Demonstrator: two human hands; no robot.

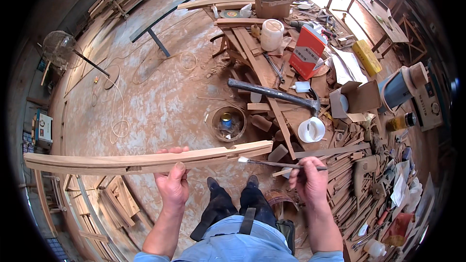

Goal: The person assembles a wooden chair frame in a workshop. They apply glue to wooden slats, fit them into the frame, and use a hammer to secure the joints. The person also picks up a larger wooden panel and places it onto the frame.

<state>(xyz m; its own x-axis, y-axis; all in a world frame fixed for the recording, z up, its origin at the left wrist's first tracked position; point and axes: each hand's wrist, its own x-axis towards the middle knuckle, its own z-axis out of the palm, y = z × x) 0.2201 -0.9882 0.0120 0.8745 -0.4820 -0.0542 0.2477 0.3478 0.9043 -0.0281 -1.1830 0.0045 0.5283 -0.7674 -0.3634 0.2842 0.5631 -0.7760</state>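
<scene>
My left hand [173,183] is closed around a long, slightly curved wooden rail [97,161], thumb on the near side and fingers behind. A groove runs along the rail's near face, with a few notches cut into it. Held level, the rail reaches from the far left to the middle of the view. My right hand [310,180] pinches a thin dark-handled brush [272,163]. Its whitish tip points left and lies close to the rail's right end; whether it touches the wood I cannot tell.
A cluttered bench at the right bears a hammer [272,93], a white round container [311,130], a red box [307,51] and a cardboard box [356,98]. A bucket [228,123] with a blue can inside stands on the floor. A fan [59,47] and wood stacks line the left.
</scene>
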